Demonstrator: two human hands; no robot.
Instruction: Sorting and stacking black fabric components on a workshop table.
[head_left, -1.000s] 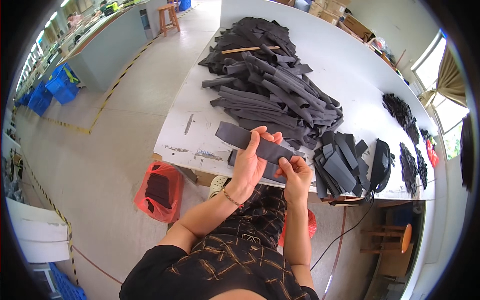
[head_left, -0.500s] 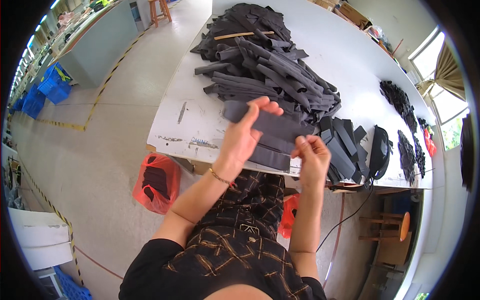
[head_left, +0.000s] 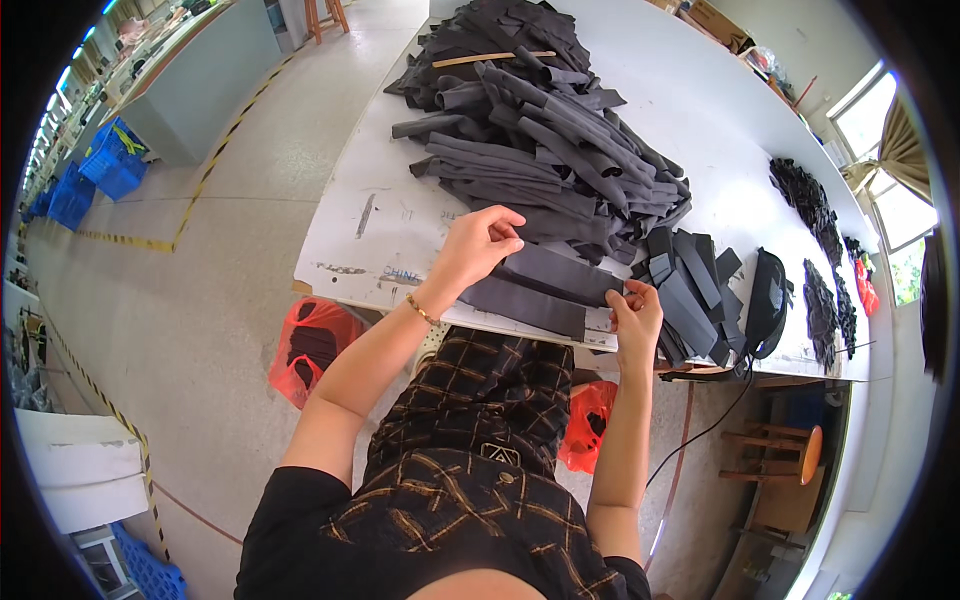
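A dark grey fabric strip (head_left: 565, 275) lies slantwise at the near edge of the white table. My left hand (head_left: 478, 250) is at its left end, fingers curled in and thumb near the index finger, apparently pinching the upper corner; the exact contact is partly hidden. At the opposite end, my right hand (head_left: 636, 308) pinches the strip's corner between thumb and fingers. Another flat grey strip (head_left: 525, 306) lies just below, along the table edge. Beyond my hands rises a large heap of similar grey strips (head_left: 560, 150), with a thin wooden stick (head_left: 490, 60) on top.
Right of my hand lie stacked dark strips (head_left: 690, 290) and a black rounded object (head_left: 767, 305) near a cable. Further right are black bundles (head_left: 820, 310). Red plastic bags (head_left: 315, 345) stand under the table (head_left: 350, 250). A wooden stool (head_left: 800, 455) is at the lower right.
My left hand has gone from spread fingers to curled ones, and the strip beneath it now lies lower and flatter on the table. My right hand stays at the right end.
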